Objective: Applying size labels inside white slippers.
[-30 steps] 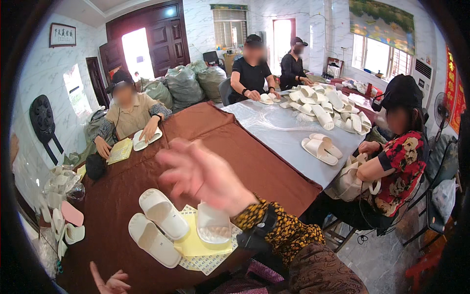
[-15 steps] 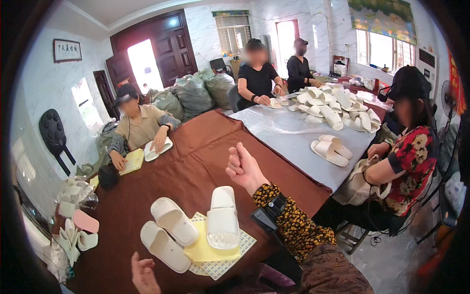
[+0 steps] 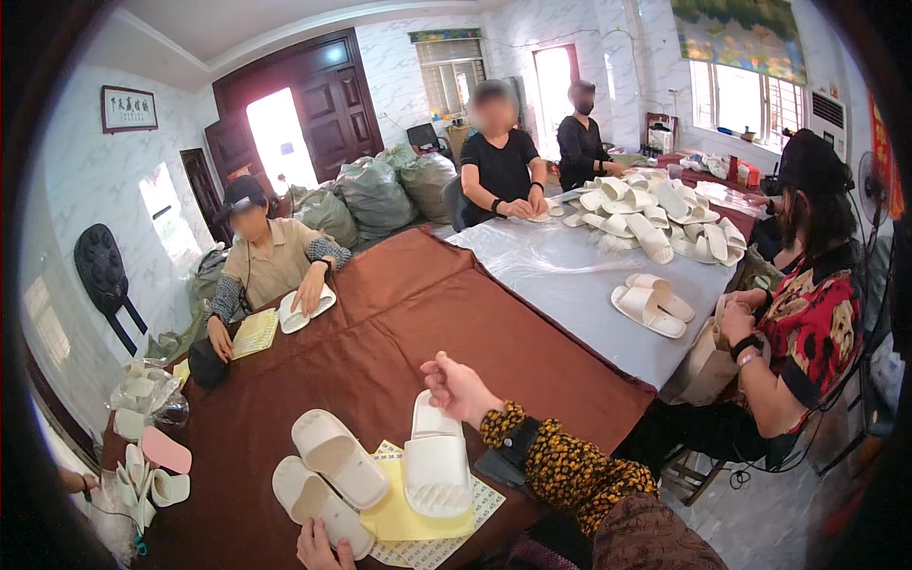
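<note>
My right hand (image 3: 459, 389) hovers over the heel end of a single white slipper (image 3: 437, 470), its fingers curled together; whatever they may hold is too small to make out. That slipper rests on a yellow sheet (image 3: 394, 522), which overlaps white sheets of printed stickers (image 3: 486, 503). Just left lies a pair: the upper white slipper (image 3: 366, 475) is angled beside the lower white slipper (image 3: 302, 489). My left hand (image 3: 323, 548) touches the near end of the lower slipper with its fingers apart.
A brown cloth (image 3: 237, 427) covers my table. Left are white slippers (image 3: 142, 480), a pink sole (image 3: 165, 450) and a co-worker with a yellow sheet (image 3: 255, 332). A grey-covered table (image 3: 532, 256) bears a slipper heap (image 3: 646, 218); co-workers sit around it. Sacks (image 3: 370, 195) stand behind.
My right hand has come down from above the cloth toward the single slipper's heel. My left hand has moved right onto the lower slipper. The co-worker on the right has shifted posture.
</note>
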Demonstrator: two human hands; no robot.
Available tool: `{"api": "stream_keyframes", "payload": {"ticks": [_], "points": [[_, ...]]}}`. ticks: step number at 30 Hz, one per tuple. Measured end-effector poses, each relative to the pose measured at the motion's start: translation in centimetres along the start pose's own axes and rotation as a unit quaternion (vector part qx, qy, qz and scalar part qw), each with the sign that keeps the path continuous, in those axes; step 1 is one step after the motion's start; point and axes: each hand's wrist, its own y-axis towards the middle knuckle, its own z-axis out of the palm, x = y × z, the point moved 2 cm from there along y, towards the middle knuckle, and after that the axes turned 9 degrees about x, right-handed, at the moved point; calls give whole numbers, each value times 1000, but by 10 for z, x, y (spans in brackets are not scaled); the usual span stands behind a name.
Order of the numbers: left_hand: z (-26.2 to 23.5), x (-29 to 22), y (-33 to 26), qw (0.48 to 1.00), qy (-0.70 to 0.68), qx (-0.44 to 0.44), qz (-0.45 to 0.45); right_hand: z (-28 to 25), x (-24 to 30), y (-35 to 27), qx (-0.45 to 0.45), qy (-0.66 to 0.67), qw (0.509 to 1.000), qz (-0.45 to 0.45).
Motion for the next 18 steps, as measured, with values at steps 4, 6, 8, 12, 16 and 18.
{"api": "stream_keyframes", "payload": {"ticks": [4,6,8,12,16,18], "points": [[1,1,-1,1000,7,-11,-2,10,-8,-5,32,-31,999,17],[0,-2,0,1000,0,-16,5,10,-6,-8,30,-37,999,20],[1,-2,0,1000,0,-20,6,13,-5,-10,30,-42,998,24],[0,-4,-2,1000,3,-29,12,17,-3,-12,11,-47,999,19],[-3,-8,-3,999,10,-29,12,20,-3,-15,9,-52,998,22],[-2,-7,-3,999,6,-36,15,21,-2,-16,9,-50,998,22]]}}
